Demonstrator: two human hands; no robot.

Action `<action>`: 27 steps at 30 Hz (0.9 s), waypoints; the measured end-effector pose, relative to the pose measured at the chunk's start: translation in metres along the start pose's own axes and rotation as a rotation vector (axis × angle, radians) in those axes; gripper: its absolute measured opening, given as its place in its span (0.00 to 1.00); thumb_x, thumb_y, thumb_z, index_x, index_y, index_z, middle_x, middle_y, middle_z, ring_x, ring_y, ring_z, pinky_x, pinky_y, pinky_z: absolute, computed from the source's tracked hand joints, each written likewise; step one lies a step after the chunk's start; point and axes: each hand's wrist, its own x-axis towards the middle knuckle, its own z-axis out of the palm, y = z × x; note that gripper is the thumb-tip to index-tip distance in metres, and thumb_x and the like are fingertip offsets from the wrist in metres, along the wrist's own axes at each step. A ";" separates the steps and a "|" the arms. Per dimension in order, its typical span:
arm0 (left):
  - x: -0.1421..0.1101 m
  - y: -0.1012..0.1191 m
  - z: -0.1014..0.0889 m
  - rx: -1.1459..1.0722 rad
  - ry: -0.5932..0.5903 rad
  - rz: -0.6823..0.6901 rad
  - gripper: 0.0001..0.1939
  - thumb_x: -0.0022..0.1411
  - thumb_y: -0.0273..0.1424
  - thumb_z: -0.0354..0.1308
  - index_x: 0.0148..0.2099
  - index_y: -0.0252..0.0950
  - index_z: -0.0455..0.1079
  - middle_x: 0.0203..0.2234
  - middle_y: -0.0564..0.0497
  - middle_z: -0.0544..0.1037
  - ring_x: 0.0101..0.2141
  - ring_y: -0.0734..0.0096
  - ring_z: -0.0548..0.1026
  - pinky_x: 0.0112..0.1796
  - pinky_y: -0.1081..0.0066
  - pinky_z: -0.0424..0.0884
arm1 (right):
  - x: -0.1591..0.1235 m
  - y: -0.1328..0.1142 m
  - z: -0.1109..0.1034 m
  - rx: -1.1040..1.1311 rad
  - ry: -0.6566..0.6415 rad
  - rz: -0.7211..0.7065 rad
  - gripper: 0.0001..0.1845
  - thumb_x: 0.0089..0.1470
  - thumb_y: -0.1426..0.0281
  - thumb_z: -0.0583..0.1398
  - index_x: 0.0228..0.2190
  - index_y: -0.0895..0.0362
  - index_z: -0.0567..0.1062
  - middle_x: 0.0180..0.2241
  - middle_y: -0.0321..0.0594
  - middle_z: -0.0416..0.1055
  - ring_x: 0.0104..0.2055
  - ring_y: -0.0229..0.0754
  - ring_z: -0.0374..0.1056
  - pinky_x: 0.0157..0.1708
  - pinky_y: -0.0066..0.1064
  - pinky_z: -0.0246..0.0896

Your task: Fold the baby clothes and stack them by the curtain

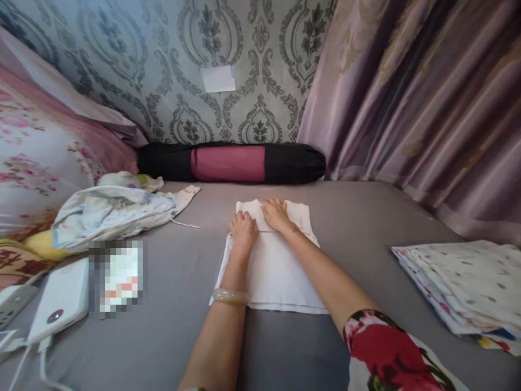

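A white folded garment (280,277) lies on the grey bed sheet in front of me, with a crease running across its upper part. My left hand (244,231) rests on its upper left side, fingers slightly bent and pressed on the fabric. Closer to the top edge, my right hand (277,214) lies palm down with its fingers spread over the cloth. Both palms are hidden, and I see no fold gripped between the fingers. A pale bangle (230,296) circles my left wrist.
Folded patterned cloths (459,282) are stacked at right. Crumpled baby clothes (118,212) lie at left, above a white power bank (61,298) with cables and a blurred-out item (122,277). A black and pink roll (228,163) lies along the wall beside curtains (391,92).
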 end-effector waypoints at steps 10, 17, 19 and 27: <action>-0.001 -0.012 -0.020 -0.015 -0.046 -0.186 0.17 0.65 0.28 0.45 0.51 0.36 0.71 0.49 0.39 0.69 0.50 0.51 0.66 0.46 0.58 0.62 | 0.073 -0.058 0.025 0.155 -0.238 0.008 0.21 0.62 0.68 0.49 0.54 0.49 0.69 0.57 0.37 0.67 0.58 0.50 0.57 0.54 0.42 0.51; 0.003 -0.022 -0.021 -0.094 -0.104 -0.301 0.22 0.63 0.25 0.45 0.56 0.41 0.68 0.48 0.40 0.70 0.51 0.52 0.66 0.48 0.59 0.62 | 0.075 -0.066 0.049 0.194 -0.134 0.032 0.19 0.62 0.70 0.50 0.53 0.50 0.69 0.55 0.39 0.68 0.57 0.47 0.57 0.53 0.40 0.51; 0.003 -0.023 -0.020 -0.098 -0.098 -0.319 0.22 0.63 0.25 0.44 0.56 0.41 0.68 0.47 0.39 0.70 0.51 0.52 0.67 0.47 0.60 0.62 | 0.073 -0.069 0.055 0.169 -0.092 0.014 0.19 0.63 0.70 0.49 0.52 0.51 0.69 0.55 0.40 0.67 0.56 0.47 0.57 0.53 0.40 0.50; 0.005 -0.024 -0.019 -0.086 -0.066 -0.311 0.20 0.64 0.26 0.45 0.55 0.39 0.69 0.48 0.39 0.70 0.51 0.53 0.67 0.47 0.61 0.63 | 0.066 -0.067 0.042 0.114 -0.142 -0.078 0.20 0.64 0.70 0.47 0.54 0.54 0.68 0.56 0.44 0.66 0.57 0.47 0.58 0.53 0.39 0.50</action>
